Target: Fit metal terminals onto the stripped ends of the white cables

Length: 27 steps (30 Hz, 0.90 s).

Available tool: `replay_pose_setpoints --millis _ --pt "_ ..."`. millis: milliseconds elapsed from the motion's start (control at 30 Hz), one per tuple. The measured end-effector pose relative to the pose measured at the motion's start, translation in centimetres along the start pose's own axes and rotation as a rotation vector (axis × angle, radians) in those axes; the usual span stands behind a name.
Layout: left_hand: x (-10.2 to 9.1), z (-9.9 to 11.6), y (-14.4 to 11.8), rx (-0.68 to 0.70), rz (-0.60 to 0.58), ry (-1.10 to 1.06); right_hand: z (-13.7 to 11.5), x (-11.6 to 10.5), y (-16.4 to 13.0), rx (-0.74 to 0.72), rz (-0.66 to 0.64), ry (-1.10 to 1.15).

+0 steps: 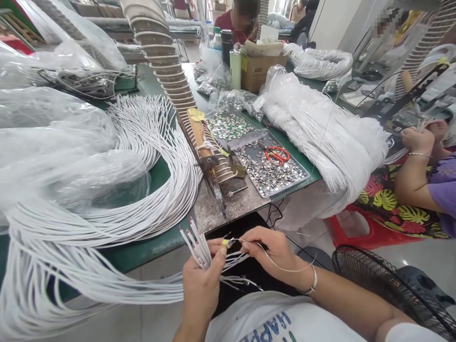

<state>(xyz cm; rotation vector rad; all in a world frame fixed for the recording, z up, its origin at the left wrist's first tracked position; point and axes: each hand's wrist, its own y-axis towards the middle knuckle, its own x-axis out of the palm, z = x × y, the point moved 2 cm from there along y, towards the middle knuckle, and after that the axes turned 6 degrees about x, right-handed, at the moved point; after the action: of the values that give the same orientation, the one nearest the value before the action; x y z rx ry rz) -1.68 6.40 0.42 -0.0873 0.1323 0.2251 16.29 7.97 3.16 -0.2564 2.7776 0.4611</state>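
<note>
My left hand point(203, 280) grips a fanned bunch of white cables point(195, 242) with stripped red-tipped ends, holding them upright below the table's front edge. Its thumb and forefinger pinch a small yellow-tipped piece point(225, 243). My right hand point(272, 251) holds a thin silvery wire point(281, 267) whose end meets that piece. A large sheaf of white cables point(142, 190) sweeps across the green table point(142, 251) to my left hand. In front of me stands a soldering iron point(215, 183) on a worn metal plate point(235, 202).
Metal trays point(270, 171) of small shiny parts carry red-handled scissors point(278, 154). A bagged bundle of white cables point(320, 133) hangs over the right edge. Plastic bags point(53, 142) at left, a ribbed duct point(160, 52), a cardboard box point(261, 66), a fan point(392, 289), another seated person's hands point(420, 137).
</note>
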Motion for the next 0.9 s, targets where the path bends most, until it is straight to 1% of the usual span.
replay_pose_setpoints --millis 100,267,433,700,900 --pt "0.1 -0.1 0.4 0.019 -0.007 0.019 -0.7 0.4 0.4 -0.115 0.054 0.006" --pt "0.3 -0.1 1.1 0.045 0.009 0.002 -1.1 0.9 0.9 -0.18 0.103 -0.005" --pt "0.6 0.2 1.8 0.07 0.036 -0.074 -1.3 0.9 1.5 -0.195 0.153 -0.003" --pt "1.6 2.3 2.9 0.079 0.127 -0.078 -1.0 1.1 2.8 -0.198 0.196 -0.025" --pt "1.6 2.2 3.3 0.104 0.134 -0.084 -1.6 0.9 3.5 -0.218 0.212 -0.039"
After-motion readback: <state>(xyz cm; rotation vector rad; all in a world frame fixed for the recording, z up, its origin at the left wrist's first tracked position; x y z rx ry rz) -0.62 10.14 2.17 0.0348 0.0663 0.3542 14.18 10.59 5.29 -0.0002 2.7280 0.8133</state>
